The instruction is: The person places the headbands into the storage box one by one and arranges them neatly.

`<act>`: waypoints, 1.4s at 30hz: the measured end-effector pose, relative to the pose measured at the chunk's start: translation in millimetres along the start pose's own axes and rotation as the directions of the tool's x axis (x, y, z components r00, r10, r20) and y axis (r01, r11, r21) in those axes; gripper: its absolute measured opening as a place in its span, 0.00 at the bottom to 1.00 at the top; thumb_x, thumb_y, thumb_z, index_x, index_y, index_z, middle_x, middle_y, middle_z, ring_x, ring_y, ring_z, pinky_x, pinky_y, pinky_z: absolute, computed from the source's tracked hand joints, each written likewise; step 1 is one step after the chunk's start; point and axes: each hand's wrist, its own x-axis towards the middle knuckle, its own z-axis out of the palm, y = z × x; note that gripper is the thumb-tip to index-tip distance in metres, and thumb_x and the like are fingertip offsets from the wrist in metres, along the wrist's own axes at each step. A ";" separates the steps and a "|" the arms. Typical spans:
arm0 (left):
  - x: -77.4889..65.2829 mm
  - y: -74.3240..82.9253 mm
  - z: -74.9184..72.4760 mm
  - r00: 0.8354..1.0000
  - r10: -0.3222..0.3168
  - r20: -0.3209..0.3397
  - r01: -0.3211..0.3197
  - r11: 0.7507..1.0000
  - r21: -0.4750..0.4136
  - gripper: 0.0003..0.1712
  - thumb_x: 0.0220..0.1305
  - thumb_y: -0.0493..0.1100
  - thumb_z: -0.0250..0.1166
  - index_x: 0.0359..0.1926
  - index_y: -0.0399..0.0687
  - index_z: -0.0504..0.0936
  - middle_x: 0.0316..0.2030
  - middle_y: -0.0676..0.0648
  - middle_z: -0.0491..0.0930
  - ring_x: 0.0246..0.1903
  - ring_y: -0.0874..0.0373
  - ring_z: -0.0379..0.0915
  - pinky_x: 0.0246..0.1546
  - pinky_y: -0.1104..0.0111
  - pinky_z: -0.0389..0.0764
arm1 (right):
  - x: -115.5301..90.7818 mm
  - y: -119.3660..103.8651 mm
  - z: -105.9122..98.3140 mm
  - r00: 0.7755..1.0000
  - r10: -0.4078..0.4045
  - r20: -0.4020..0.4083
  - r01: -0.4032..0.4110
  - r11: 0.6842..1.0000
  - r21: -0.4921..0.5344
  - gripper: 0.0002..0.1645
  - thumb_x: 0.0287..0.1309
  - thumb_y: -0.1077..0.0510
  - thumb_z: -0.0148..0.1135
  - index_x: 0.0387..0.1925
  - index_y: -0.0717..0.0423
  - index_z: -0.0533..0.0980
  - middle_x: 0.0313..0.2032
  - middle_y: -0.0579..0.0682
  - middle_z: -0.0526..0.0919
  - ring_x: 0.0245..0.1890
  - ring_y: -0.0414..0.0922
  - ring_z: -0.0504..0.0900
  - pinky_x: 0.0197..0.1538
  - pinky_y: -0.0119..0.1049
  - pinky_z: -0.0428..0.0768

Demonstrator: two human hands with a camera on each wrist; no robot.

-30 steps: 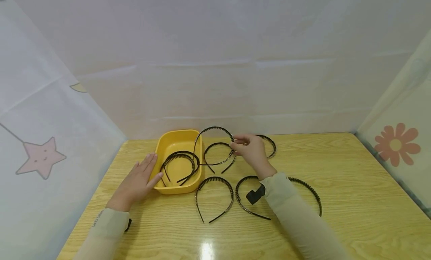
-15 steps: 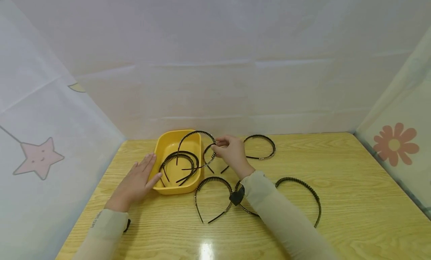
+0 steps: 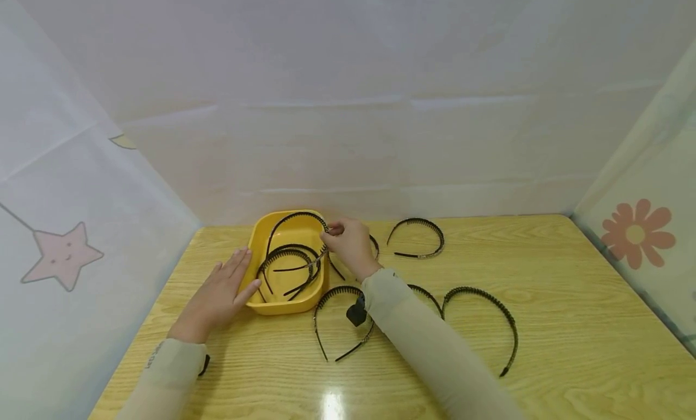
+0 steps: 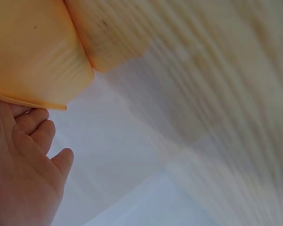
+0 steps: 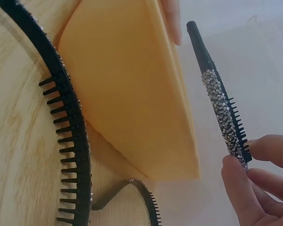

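My right hand (image 3: 350, 246) pinches a black toothed headband (image 3: 296, 214) by its side, over the right rim of the yellow tray (image 3: 290, 309). Silver glitter covers part of that headband (image 5: 221, 108) in the right wrist view. Below it, black headbands (image 3: 285, 251) lie overlapping inside the tray. My left hand (image 3: 220, 290) rests along the tray's left side with its fingers extended. In the left wrist view, the fingers of the left hand (image 4: 26, 155) touch under the rim of the tray (image 4: 37, 52).
On the wooden table (image 3: 571, 299), one headband (image 3: 429, 223) lies at the back. Another headband (image 3: 342, 288) is in front of the tray, and a braided-looking headband (image 3: 505, 314) lies to the right. The right hand and sleeve partly cover other headbands. A white cloth (image 3: 348, 136) hangs behind.
My right hand has carried the headband leftward, from beside the tray to above it. The left hand has stayed at the tray's side.
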 end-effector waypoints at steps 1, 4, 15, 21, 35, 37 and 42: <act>-0.1 0.1 0.0 1.000 0.000 -0.001 0.000 1.000 0.000 0.45 0.79 0.60 0.48 0.80 0.37 0.45 0.80 0.36 0.43 0.78 0.39 0.38 0.75 0.40 0.44 | 1.4 0.4 2.3 1.000 -0.011 -0.002 0.011 1.000 -0.015 0.18 0.63 0.63 0.69 0.53 0.66 0.82 0.39 0.56 0.85 0.34 0.50 0.88 0.37 0.36 0.88; -0.5 0.1 -0.1 1.000 0.003 -0.002 -0.003 1.000 0.002 0.45 0.79 0.60 0.48 0.80 0.36 0.44 0.80 0.36 0.42 0.78 0.38 0.38 0.75 0.40 0.44 | 4.6 1.2 9.0 0.999 -0.034 -0.006 0.033 0.997 -0.063 0.18 0.64 0.61 0.69 0.53 0.65 0.82 0.40 0.55 0.86 0.37 0.48 0.87 0.35 0.32 0.86; 0.0 0.2 0.6 1.000 0.014 -0.017 -0.014 1.000 0.003 0.45 0.79 0.61 0.48 0.80 0.37 0.45 0.80 0.36 0.43 0.78 0.39 0.39 0.75 0.39 0.45 | 15.4 6.6 28.6 0.998 -0.051 -0.023 0.046 0.981 -0.188 0.18 0.63 0.58 0.71 0.50 0.66 0.83 0.38 0.53 0.86 0.33 0.42 0.84 0.34 0.31 0.84; -0.4 0.0 -0.5 1.000 0.008 -0.005 -0.008 1.000 0.004 0.45 0.79 0.60 0.47 0.80 0.36 0.45 0.80 0.36 0.42 0.78 0.38 0.38 0.75 0.39 0.45 | 14.6 3.8 33.7 0.999 -0.037 0.001 0.036 0.964 -0.262 0.17 0.65 0.55 0.70 0.49 0.62 0.84 0.41 0.53 0.86 0.31 0.41 0.82 0.34 0.31 0.83; 3.4 1.4 0.9 1.000 0.019 -0.002 -0.019 1.000 -0.003 0.45 0.79 0.60 0.48 0.80 0.36 0.44 0.79 0.35 0.43 0.78 0.38 0.38 0.75 0.39 0.45 | 7.1 10.4 34.6 0.995 -0.070 0.066 0.085 0.960 -0.266 0.18 0.66 0.57 0.68 0.55 0.58 0.83 0.51 0.53 0.86 0.42 0.44 0.86 0.40 0.30 0.84; 2.7 0.1 1.2 1.000 0.020 -0.007 -0.020 1.000 -0.006 0.44 0.79 0.59 0.48 0.80 0.36 0.45 0.79 0.35 0.43 0.78 0.38 0.38 0.75 0.39 0.44 | 5.0 12.1 35.7 0.994 -0.073 0.083 0.092 0.963 -0.252 0.19 0.66 0.58 0.68 0.56 0.58 0.83 0.54 0.53 0.85 0.41 0.42 0.85 0.37 0.28 0.83; 3.2 -2.9 3.3 1.000 0.024 -0.013 -0.024 1.000 -0.014 0.45 0.79 0.61 0.46 0.80 0.35 0.45 0.79 0.35 0.43 0.78 0.38 0.37 0.76 0.42 0.40 | -1.1 10.8 34.1 0.988 -0.081 0.135 0.111 0.966 -0.233 0.19 0.68 0.62 0.65 0.59 0.57 0.81 0.55 0.54 0.84 0.25 0.36 0.78 0.25 0.26 0.75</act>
